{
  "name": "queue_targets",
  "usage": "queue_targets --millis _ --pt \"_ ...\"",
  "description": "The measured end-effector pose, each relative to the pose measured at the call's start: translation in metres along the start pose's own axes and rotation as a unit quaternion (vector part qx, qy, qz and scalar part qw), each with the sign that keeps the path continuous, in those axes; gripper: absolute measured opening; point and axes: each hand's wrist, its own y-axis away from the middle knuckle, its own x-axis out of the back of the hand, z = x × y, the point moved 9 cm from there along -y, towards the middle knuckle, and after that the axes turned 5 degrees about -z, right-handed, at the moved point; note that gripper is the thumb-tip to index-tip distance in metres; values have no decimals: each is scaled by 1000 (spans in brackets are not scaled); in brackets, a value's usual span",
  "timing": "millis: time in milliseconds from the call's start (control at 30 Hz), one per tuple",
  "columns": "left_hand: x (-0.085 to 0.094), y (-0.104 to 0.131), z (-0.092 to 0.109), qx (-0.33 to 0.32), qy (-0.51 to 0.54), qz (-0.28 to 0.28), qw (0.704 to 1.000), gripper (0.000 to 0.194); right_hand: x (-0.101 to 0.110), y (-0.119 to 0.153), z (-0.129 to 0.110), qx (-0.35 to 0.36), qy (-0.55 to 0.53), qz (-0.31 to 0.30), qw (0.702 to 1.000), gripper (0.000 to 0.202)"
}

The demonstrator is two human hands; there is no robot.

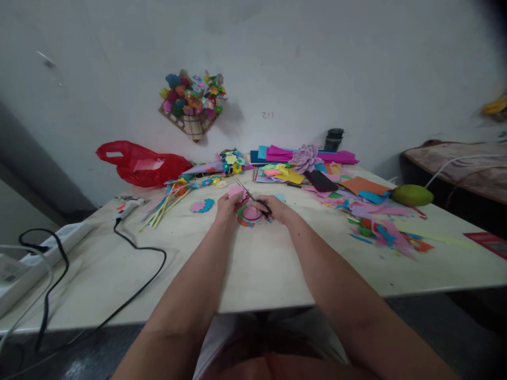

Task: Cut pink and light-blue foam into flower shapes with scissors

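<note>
The bench (269,269) is presenting a pale, bare stretch of its near side between your forearms, while a black cord (152,249) is curving across it on the left. Beyond this stretch, a cluster of coloured discs (251,215), chiefly green, pink and orange, is lying beneath your hands. Just above it, the fingers of your left hand (227,205) are pinching the pink scalloped piece (236,191) by its near side, with no gap showing. The fingers of your right hand (275,206) are curling around the black handles of the scissors (249,193), whose blades are pointing away from you and leftward, beside the piece; how far the blades are opening cannot be told. You are, by all appearance, trimming the scalloped edge; the next move is probably calling for the left fingers to turn the piece while the right ones are working the handles, with the blades staying clear of the left fingertips. To the left, a pink cutout (197,206) and a blue cutout (207,205) are lying together; well to the right, paper scraps (386,232) are spreading. Farther back, a lilac flower (306,158) is resting upon coloured sheets (295,176), and on the wall (317,63) a bouquet (193,100) is hanging.
</note>
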Motion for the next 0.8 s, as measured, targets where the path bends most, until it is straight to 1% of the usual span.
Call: queue_targets --millis 333,567,800 --pt "1 0 2 -8 4 0 1000 24 -1 1 -3 -4 -2 2 1000 27" --pt "3 0 2 -5 8 4 1000 22 1 1 1 -12 -21 3 1000 28" --pt "2 -2 2 -12 5 -19 1000 24 1 3 -3 -8 -4 -10 1000 30"
